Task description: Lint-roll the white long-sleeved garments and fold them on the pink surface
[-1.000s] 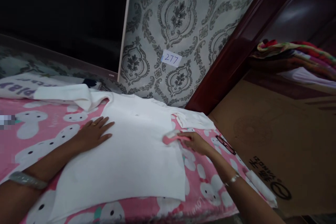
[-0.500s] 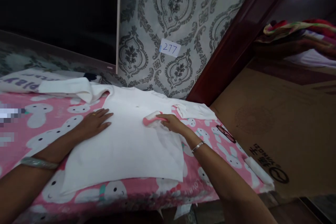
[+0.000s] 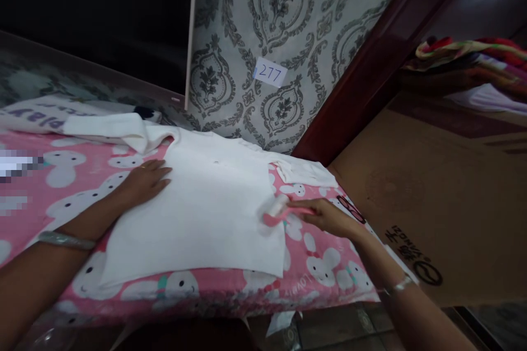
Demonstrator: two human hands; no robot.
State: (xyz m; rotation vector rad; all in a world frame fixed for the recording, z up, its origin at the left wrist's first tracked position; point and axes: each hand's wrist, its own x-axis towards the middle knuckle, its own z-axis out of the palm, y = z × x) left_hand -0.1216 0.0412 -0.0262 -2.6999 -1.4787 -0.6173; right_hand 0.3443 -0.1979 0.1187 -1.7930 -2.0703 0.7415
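A white long-sleeved top (image 3: 197, 214) lies spread on a pink cloth (image 3: 321, 285) printed with white rabbits. Its left-side sleeve is folded outward toward the back. My left hand (image 3: 146, 182) rests flat on the left edge of the top, fingers stretched out. In my right hand (image 3: 329, 218) is the pink handle of a lint roller (image 3: 276, 209). The roller's white head is at the right edge of the top, slightly blurred; I cannot tell whether it touches the fabric.
A dark screen (image 3: 99, 16) stands behind at the left, near a folded printed garment (image 3: 33, 115). Dark-framed glasses (image 3: 351, 209) lie at the cloth's right edge. A large cardboard box (image 3: 395, 186) with fabrics above it stands at the right. A paper label (image 3: 270, 72) is on the wall.
My right hand has moved the lint roller to the right and nearer, from the middle of the top to its right edge. My left hand stays almost in place.
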